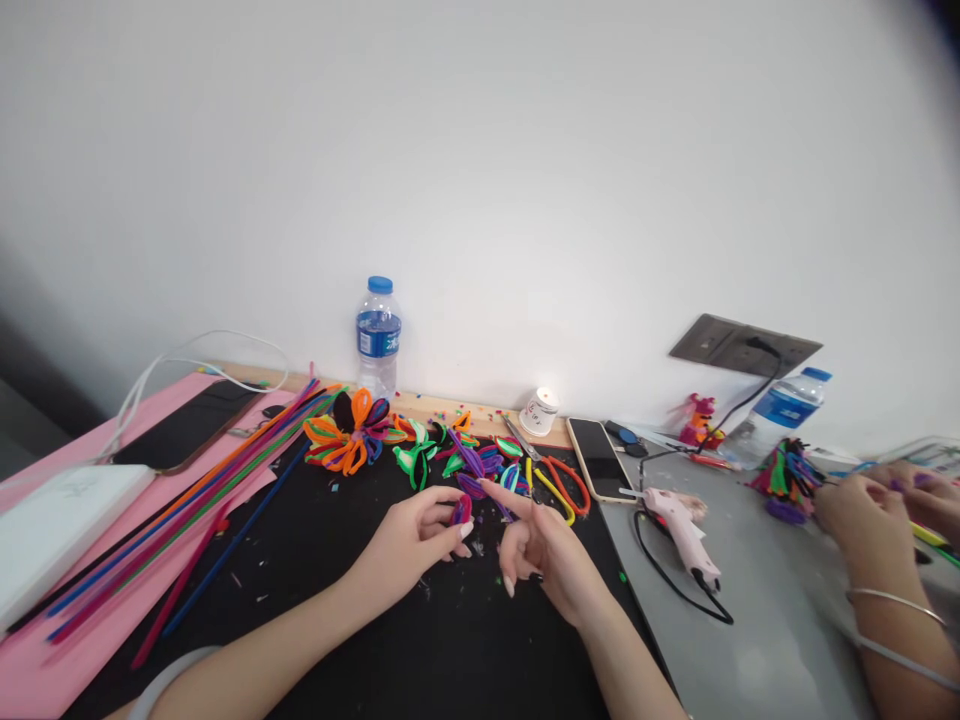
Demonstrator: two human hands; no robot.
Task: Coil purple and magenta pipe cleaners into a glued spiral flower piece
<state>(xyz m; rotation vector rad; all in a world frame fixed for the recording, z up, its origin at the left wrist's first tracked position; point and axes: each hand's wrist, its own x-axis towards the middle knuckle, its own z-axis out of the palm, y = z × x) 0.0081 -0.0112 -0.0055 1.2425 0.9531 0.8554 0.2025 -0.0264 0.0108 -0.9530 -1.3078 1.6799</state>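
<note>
The left hand (416, 545) is curled, and it pinches a small pipe-cleaner loop (461, 510), pink and purple, between the thumb and the fingertips. The loop stands out just above these fingertips, on the side toward the right hand (547, 550). The right hand is half open: its index finger (504, 494) is stretched out toward the left hand and the other fingers are bent, and I see nothing held in it. The tip of this finger is very near the loop — I cannot tell if it touches.

Both hands hover low over a black mat (337, 560). Just beyond the fingers lie loose coloured petals, and farther beyond the left hand is a bunch of pipe-cleaner flowers (352, 430). Scissors (559, 485) with orange and yellow handles lie just beyond the right hand, with a phone (598, 457) beside them. A pink glue gun (682, 525) lies to the outer side of the right hand. Long pipe cleaners (187, 500) lie well out from the left hand — a water bottle (377, 335) stands at the wall behind. A co-worker's hand (855, 515) is far beyond the glue gun.
</note>
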